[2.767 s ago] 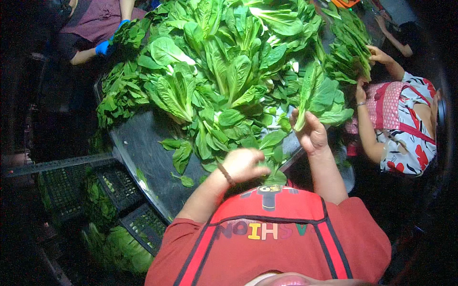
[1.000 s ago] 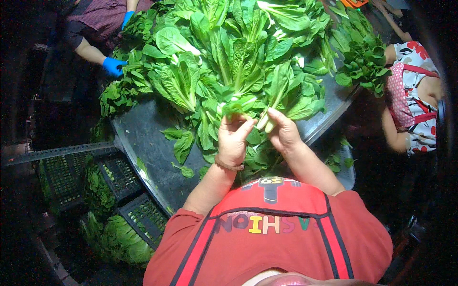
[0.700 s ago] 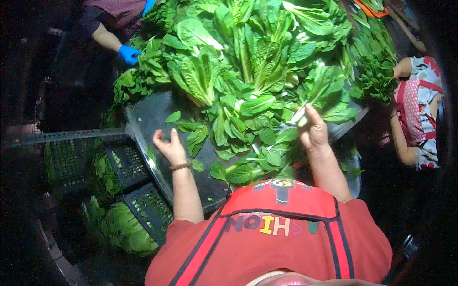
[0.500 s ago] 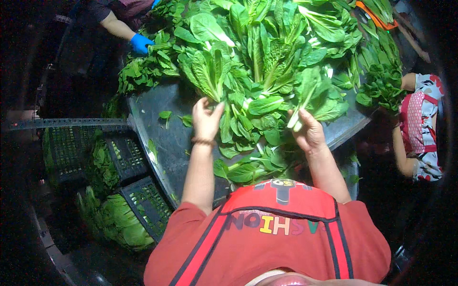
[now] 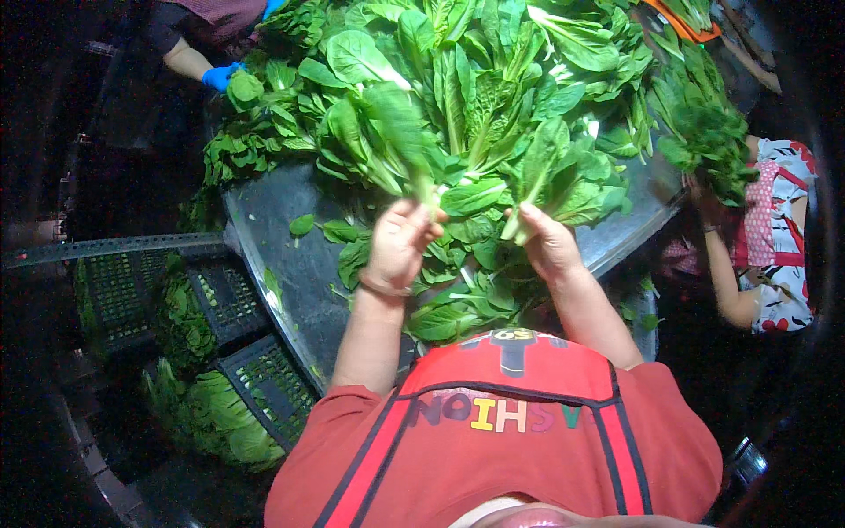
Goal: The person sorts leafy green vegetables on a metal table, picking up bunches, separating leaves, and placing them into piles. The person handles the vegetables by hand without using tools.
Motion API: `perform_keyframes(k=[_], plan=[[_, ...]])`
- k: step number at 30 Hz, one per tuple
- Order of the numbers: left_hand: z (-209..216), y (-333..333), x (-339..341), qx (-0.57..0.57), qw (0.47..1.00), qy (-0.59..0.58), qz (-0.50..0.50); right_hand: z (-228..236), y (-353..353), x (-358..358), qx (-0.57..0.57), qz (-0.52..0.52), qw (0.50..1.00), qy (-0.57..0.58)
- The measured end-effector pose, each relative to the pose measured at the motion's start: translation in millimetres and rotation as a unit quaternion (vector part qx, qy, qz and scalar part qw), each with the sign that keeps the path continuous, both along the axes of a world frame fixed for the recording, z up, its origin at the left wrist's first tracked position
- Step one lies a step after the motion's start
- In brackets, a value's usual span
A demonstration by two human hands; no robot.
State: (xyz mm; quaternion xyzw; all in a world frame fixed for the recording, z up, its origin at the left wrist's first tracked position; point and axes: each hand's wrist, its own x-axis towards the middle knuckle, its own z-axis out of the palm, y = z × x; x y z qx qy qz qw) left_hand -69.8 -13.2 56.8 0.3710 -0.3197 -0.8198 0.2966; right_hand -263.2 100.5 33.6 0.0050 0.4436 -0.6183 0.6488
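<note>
A dark-topped table (image 5: 286,233) is shown with a large heap of leafy greens (image 5: 466,97), by which its far and middle parts are covered. The table's near edge is partly hidden by a red apron (image 5: 510,365) with dark edging, worn over a red shirt (image 5: 484,466). Left of the table, black slatted crates (image 5: 268,378) are seen, with a pile of pale green heads (image 5: 224,414) lying beside them and a perforated metal bar (image 5: 114,250) running toward the table's corner. At the table's right side, a bundle of greens (image 5: 704,136) is held by a co-worker in a floral top (image 5: 783,295); at its far left, greens are touched by a blue-gloved hand (image 5: 222,77). An orange object (image 5: 685,21) is placed at the table's far right.

Over the table's near part, the stalk end of a leafy head (image 5: 400,132), blurred, is pinched between the gathered fingers of the left hand (image 5: 396,251). The pale stalks of a smaller bunch (image 5: 541,163) are gripped between the thumb and bent fingers of the right hand (image 5: 550,246). Multicoloured capitals are printed across the shirt, below a dark emblem on the apron. A brown bracelet (image 5: 385,285) is worn on the left wrist.
</note>
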Motion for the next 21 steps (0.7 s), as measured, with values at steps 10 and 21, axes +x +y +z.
perform_keyframes(k=[10,21], plan=[[18.4,52.1,-53.4,-0.559,0.710,-0.339,-0.263,-5.9,4.7,17.2,-0.013,-0.004,0.997,0.079],[-76.7,-54.1,27.6,-0.332,0.806,-0.468,0.144,-4.1,7.5,-6.8,-0.056,-0.082,0.995,0.005]])
